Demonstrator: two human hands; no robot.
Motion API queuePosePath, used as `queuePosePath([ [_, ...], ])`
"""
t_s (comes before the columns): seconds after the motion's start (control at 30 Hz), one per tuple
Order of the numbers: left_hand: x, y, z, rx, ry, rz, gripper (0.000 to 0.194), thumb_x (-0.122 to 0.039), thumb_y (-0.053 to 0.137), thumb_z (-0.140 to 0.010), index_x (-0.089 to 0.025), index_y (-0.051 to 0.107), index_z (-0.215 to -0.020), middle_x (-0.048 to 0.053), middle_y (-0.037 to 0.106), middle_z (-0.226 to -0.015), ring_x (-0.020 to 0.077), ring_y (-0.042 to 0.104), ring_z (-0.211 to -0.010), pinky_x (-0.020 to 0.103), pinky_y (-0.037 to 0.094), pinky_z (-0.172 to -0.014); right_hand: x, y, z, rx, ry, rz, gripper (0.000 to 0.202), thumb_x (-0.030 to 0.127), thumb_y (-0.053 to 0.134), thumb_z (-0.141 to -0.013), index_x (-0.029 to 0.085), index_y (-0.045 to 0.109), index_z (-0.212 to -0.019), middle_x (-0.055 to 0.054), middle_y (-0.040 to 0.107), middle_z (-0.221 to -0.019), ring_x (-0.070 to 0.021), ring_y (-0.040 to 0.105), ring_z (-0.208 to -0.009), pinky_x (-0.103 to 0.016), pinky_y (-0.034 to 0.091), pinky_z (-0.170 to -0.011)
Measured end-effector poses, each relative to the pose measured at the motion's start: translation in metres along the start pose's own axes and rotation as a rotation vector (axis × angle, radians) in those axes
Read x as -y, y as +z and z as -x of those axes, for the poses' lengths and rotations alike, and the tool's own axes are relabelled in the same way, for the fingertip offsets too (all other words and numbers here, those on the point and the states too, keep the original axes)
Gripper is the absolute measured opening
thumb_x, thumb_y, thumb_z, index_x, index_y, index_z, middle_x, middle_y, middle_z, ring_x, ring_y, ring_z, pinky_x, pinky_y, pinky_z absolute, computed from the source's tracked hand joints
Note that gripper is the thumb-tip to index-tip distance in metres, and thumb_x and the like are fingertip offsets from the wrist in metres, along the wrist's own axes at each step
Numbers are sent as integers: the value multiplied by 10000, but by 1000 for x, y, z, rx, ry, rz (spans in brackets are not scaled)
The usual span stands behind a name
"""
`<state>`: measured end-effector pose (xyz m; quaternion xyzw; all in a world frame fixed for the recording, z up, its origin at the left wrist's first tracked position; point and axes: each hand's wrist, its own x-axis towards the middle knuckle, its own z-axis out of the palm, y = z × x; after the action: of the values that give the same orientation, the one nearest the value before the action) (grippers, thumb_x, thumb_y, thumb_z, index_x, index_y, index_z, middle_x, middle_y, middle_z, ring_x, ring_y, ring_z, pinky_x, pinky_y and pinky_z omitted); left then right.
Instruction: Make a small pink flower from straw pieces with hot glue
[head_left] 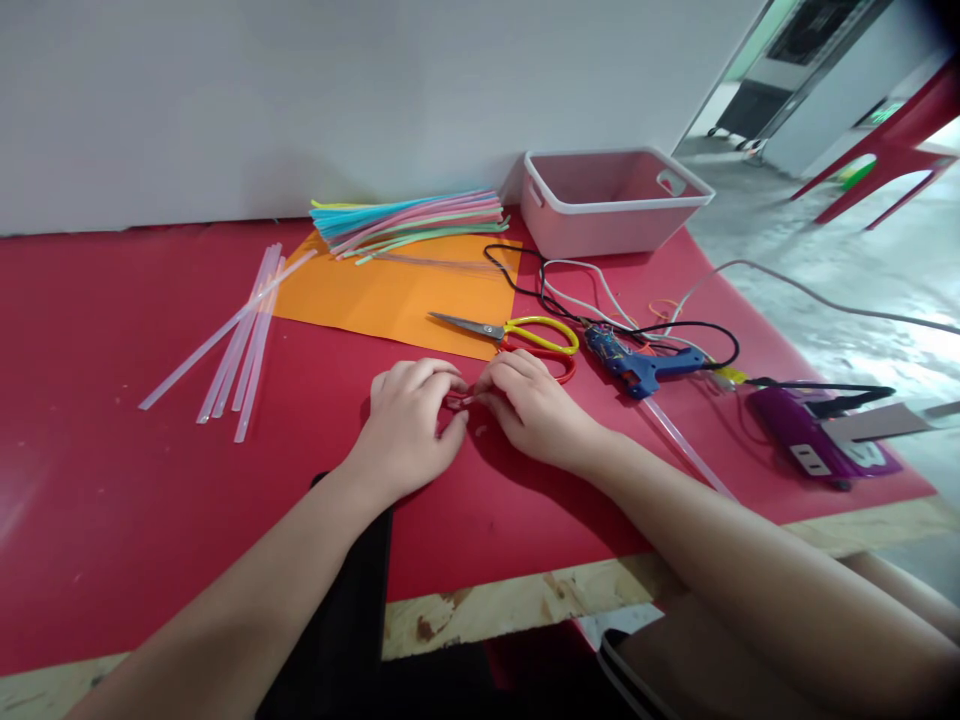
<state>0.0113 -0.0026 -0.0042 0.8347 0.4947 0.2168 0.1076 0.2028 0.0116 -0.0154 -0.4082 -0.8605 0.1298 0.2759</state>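
Near the front middle of the red table, my left hand and my right hand meet with fingers bent into pinches. Between the fingertips shows a small pinkish piece, too small and covered to name. Both hands seem to grip it. A tiny pale scrap lies just below my right fingertips. Right behind my right hand are scissors with one yellow and one red handle, their blades pointing left over orange paper.
Colourful pipe cleaners lie on the paper's far edge. Glue sticks lie at left, and a pink basket stands at the back. To the right are a blue glue gun with tangled cords and a purple power strip.
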Motion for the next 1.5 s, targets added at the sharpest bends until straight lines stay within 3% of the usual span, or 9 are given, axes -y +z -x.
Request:
queuePosePath([
  [0.33,-6,-8,1,-63,-17,24,152,-273,554,-900,-218,693,-875,22,687,-1052,223,588,-973,416,395,-889,-1,-3,0,-28,29,10,137,125,445,-922,161,561,-859,-107,626,-878,-235,537,-844,-370,445,-776],
  [0.5,-5,-7,1,-96,-51,65,145,-282,570,-897,-219,698,-868,20,688,-1013,210,602,-952,398,402,-882,-4,-9,1,-56,80,37,273,221,433,-963,186,537,-713,-70,608,-721,-209,532,-716,-358,440,-719],
  [0.57,-5,-7,2,-93,-49,81,147,-285,568,-901,-222,698,-873,17,687,-1007,205,604,-946,393,404,-877,-4,-11,2,-76,85,33,238,230,488,-940,184,565,-719,-71,634,-736,-209,560,-733,-359,460,-740],
  [0.63,-5,-7,2,-89,-43,87,141,-276,567,-901,-222,696,-882,15,685,-1008,204,603,-949,391,402,-876,-2,-13,3,-105,55,3,94,165,538,-885,167,624,-850,-91,685,-873,-219,602,-836,-370,484,-812],
  [0.73,-6,-7,3,-87,-40,85,137,-277,569,-902,-226,696,-906,16,684,-1011,206,600,-960,392,397,-870,0,-14,4,-113,-46,-65,173,130,560,-848,166,650,-992,-85,712,-974,-213,622,-910,-373,501,-865],
  [0.97,-9,-9,3,-77,-12,82,133,-278,576,-893,-242,704,-898,22,692,-1017,216,598,-973,402,392,-879,3,-15,3,-152,-176,-48,82,156,595,-847,183,667,-875,-51,729,-852,-195,623,-798,-356,520,-765],
  [1.5,-14,-12,4,-116,-27,105,75,-227,611,-854,-219,685,-866,42,676,-1025,223,609,-994,412,401,-898,3,-15,3,-143,-192,-45,57,182,595,-851,185,653,-849,-52,711,-826,-189,608,-775,-344,501,-755],
])
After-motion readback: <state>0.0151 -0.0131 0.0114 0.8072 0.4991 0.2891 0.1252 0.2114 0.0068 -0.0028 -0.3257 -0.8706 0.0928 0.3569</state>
